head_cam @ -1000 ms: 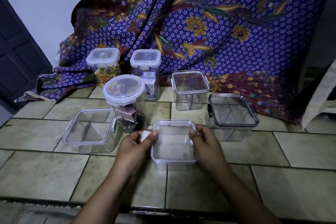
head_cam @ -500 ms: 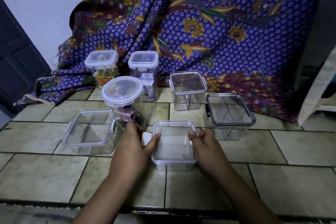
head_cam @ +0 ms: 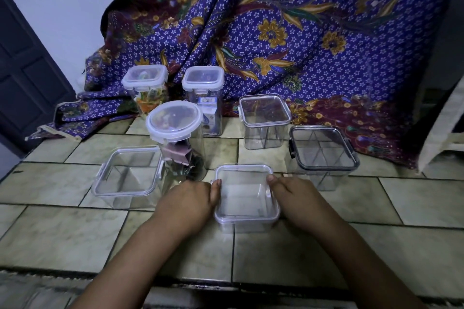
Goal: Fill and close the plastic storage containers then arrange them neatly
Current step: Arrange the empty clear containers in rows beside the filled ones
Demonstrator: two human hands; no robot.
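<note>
Small box [head_cam: 247, 198]: clear, square, lid on, lower middle of the frame on the tiled desk [head_cam: 414, 203], between both hands.
Left hand [head_cam: 187, 202]: fingers curled against the box's left side, thumb laid on the lid's left edge; pressing, not lifting as far as I can see.
Right hand [head_cam: 296, 198]: fingers folded down along the box's right side, thumb tip on the lid's right edge.
Left box [head_cam: 128, 175]: clear, square, empty, lidded, left of the hands, apart from the small box.
Round jar [head_cam: 175, 133]: white-rimmed lid on, things inside, just behind the left hand and beside the left box.
Back jars: two tall ones with white lids, upper left of middle; one [head_cam: 145, 88] holds orange and yellow bits, the other [head_cam: 204, 98] a labelled packet.
Middle box [head_cam: 265, 120]: clear, lidded, empty, behind the small box.
Dark-rimmed box [head_cam: 322, 153]: empty, with dividers, right of middle.
Cloth [head_cam: 301, 32]: purple, flowered, hanging behind everything.
</note>
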